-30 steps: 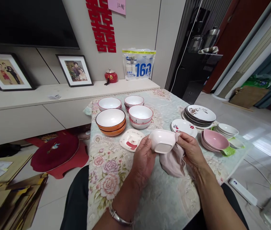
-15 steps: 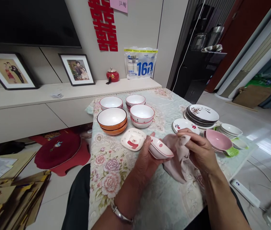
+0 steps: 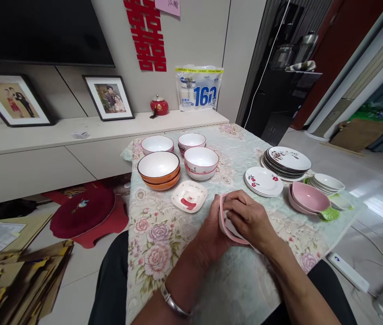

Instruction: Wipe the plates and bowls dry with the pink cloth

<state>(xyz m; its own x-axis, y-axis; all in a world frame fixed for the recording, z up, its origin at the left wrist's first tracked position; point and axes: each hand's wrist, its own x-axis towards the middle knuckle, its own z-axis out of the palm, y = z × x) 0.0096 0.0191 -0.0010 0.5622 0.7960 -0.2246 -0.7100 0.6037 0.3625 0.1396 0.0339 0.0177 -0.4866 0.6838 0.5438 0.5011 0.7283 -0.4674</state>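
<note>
My left hand (image 3: pixel 210 237) grips a small white dish with a pink rim (image 3: pixel 223 225), tilted up on its side with its hollow toward my right hand. Fingers of my right hand (image 3: pixel 252 221) are bent and pressed into that hollow. They hold the pale pink cloth, now mostly hidden by the hand and the dish. Just left of my hands, a square dish with a bear picture (image 3: pixel 189 198) lies on the flowered tablecloth (image 3: pixel 151 271).
Beyond stand orange bowls (image 3: pixel 159 174), red-rimmed white bowls (image 3: pixel 201 162) and another white bowl (image 3: pixel 157 144). To the right are flowered small plates (image 3: pixel 264 181), a stack of large plates (image 3: pixel 288 159), pink bowls (image 3: pixel 308 197) and small white bowls (image 3: pixel 329 183).
My right hand has moved left and down with the cloth, from beside the dish into its hollow. My left hand has turned the dish so its inside faces right.
</note>
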